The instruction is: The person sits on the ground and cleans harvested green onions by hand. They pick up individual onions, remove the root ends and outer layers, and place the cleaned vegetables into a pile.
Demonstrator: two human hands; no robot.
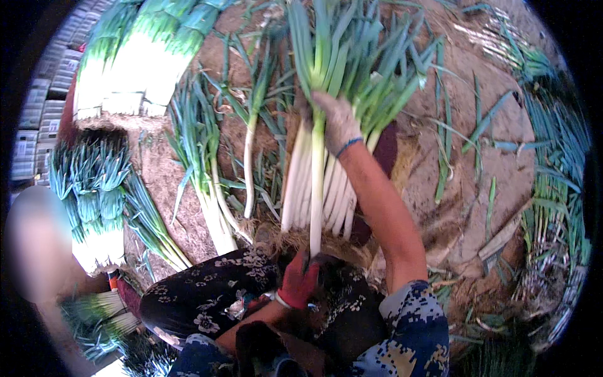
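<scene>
Head view of leek handling on bare ground. The right hand (338,122), in a pale dusty glove with a blue band at the wrist, is clenched around a bunch of leeks (320,188) at the point where the white shanks turn to green leaf; the bunch lies on the soil just in front of the person's knees, roots toward the body and leaves fanning away. The left hand (300,279), in a red glove, is closed at the root end of 1 stalk of this bunch, next to the brown root fringe (295,242); whether it holds a tool cannot be told. Loose leeks (210,188) lie just left of the bunch, and 2 tied bundles (135,69) and (97,207) rest further left on the soil floor (490,157). White crates (44,107) stand at the far left. As a judgement, the step goes best if the right hand keeps the shanks pressed together and level, so that the root ends line up, while the left hand works 1 stalk at a time near the base without bruising the white part or dragging soil into the leaves.
</scene>
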